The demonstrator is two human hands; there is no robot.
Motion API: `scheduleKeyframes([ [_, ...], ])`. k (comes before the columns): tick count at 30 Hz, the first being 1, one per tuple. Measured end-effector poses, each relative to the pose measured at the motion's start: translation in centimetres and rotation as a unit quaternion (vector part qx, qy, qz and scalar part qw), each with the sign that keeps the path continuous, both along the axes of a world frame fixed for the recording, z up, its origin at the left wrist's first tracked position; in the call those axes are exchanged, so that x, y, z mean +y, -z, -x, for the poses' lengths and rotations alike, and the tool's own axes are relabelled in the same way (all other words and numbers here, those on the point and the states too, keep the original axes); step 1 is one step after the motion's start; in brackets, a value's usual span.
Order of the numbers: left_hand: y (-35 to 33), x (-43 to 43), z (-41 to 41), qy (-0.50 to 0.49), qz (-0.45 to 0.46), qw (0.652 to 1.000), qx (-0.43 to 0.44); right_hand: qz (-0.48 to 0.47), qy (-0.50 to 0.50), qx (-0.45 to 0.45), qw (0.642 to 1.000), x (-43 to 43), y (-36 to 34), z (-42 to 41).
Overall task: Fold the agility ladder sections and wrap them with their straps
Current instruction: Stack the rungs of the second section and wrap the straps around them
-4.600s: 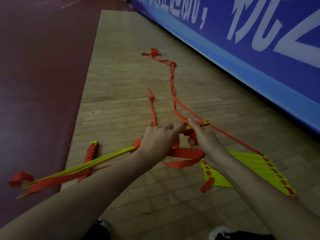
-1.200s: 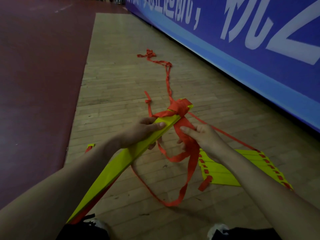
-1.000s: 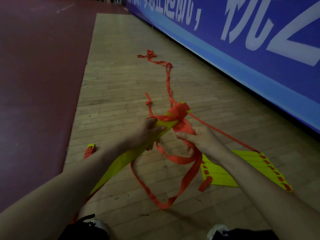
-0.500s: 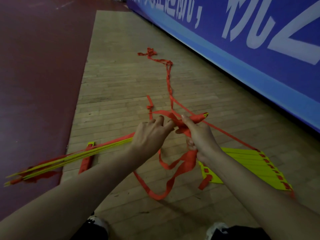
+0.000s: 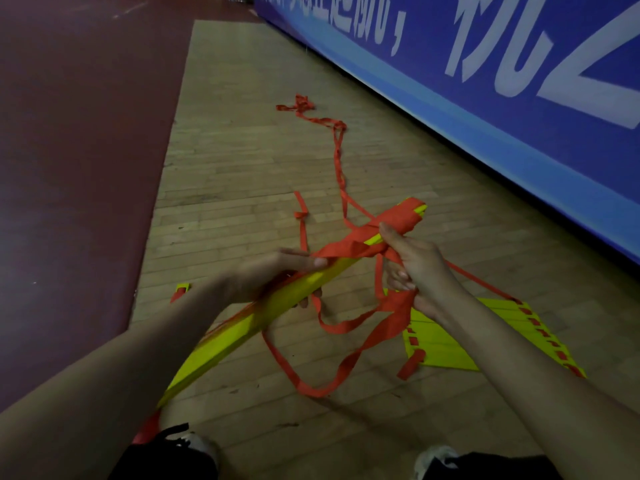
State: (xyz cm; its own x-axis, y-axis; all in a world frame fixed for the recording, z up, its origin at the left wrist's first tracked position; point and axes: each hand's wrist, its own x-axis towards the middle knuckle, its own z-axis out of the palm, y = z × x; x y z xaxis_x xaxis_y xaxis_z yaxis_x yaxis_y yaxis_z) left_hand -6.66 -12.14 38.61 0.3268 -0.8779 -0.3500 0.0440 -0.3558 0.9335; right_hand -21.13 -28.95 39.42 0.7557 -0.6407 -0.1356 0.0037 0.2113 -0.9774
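A stacked bundle of yellow ladder rungs (image 5: 242, 327) slants from lower left up to the right, held above the floor. My left hand (image 5: 273, 275) grips it at mid-length, thumb on top. Red strap (image 5: 353, 245) is wound round the bundle's far end. My right hand (image 5: 412, 265) holds the strap just past that winding, and a long loose loop of strap (image 5: 332, 368) hangs from it to the floor. More red strap (image 5: 337, 157) trails away along the floor.
A second folded set of yellow rungs (image 5: 446, 344) with red tabs lies flat on the wooden floor under my right forearm. A small red and yellow piece (image 5: 180, 292) lies at left. A blue banner wall (image 5: 485, 109) runs along the right. My shoes (image 5: 194, 441) show at the bottom.
The bundle has turned from lying nearly level, pointing left, to slanting up to the right with its flat face showing. The strap winding sits further along its far end.
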Motion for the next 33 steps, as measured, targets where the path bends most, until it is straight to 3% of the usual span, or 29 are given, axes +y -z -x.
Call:
scheduleKeyframes([
  [2, 0.0, -0.1, 0.1, -0.003, -0.005, 1.000, 0.027, 0.016, -0.012, 0.009, 1.000, 0.0, 0.2, -0.2],
  [6, -0.1, -1.0, 0.5, -0.038, 0.004, 0.999, -0.016, 0.039, -0.013, 0.013, 0.999, 0.1, 0.2, -0.4],
  [11, -0.5, -0.7, 0.2, -0.013, 0.024, 1.000, -0.006, 0.051, -0.008, 0.016, 0.999, -0.2, 0.0, -0.3],
  [18, -0.5, -0.4, 0.9, 0.040, 0.061, 0.995, 0.071, 0.059, -0.018, 0.011, 0.998, -0.8, -0.4, 0.0],
  [24, 0.1, -1.0, 0.7, -0.018, 0.060, 0.998, -0.003, 0.230, -0.025, 0.102, 0.967, -1.7, 0.9, 0.4],
  [29, 0.5, -1.2, -0.2, -0.091, 0.081, 0.991, -0.047, 0.196, -0.110, 0.104, 0.969, -1.4, 1.6, 0.7],
  [33, 1.0, -1.4, -0.3, -0.098, 0.050, 0.988, -0.113, 0.298, -0.063, 0.146, 0.941, -2.0, 2.4, 0.7],
])
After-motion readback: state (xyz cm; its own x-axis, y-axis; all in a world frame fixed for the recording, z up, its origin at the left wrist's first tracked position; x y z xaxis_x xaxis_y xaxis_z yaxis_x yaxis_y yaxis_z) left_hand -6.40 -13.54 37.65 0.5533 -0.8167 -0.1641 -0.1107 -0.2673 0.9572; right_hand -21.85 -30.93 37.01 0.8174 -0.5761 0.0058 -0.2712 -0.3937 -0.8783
